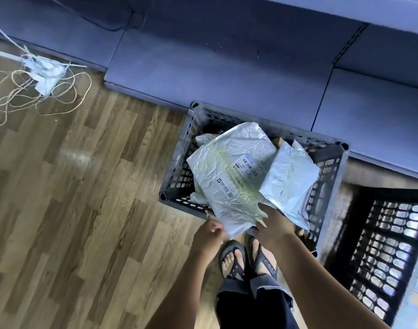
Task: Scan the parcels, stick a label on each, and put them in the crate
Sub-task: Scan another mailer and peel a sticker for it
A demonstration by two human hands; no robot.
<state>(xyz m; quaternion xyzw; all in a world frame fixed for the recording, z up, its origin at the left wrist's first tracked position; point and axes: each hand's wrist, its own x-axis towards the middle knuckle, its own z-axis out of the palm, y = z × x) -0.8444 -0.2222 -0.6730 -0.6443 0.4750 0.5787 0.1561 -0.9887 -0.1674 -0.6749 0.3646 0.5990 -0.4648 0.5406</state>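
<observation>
The left hand point(209, 233) pinches the near left corner of a large parcel point(229, 172), its fingers curled round the edge of the crinkled grey film. Just to its right, the right hand point(273, 225) holds the same parcel by its near edge, the thumb lying on top of the film and the other fingers mostly hidden beneath it. The large parcel stretches away from both hands and lies tilted over the open top of a grey latticed crate point(177, 181), its near edge reaching past the crate's near rim. A printed label point(249, 166) with barcodes sits on the parcel's upper face, beyond the right hand. A smaller parcel point(289, 184), pale grey, leans in the crate just beyond and to the right of the right hand, partly tucked under the large one and overhanging the crate's near rim. Beyond the left hand, at the far side of the crate, part of a white bag point(204, 138) shows under the large parcel. The crate stands on a wood-patterned floor point(72, 186), against blue mats point(227, 67) that lie beyond it. Farther right of the right hand stands a second, darker crate point(388, 245). Below the hands, the person's feet in dark sandals point(234, 257) stand on the floor close to the crate. Far off to the left of the left hand, a tangle of string point(37, 91) lies on the floor.
</observation>
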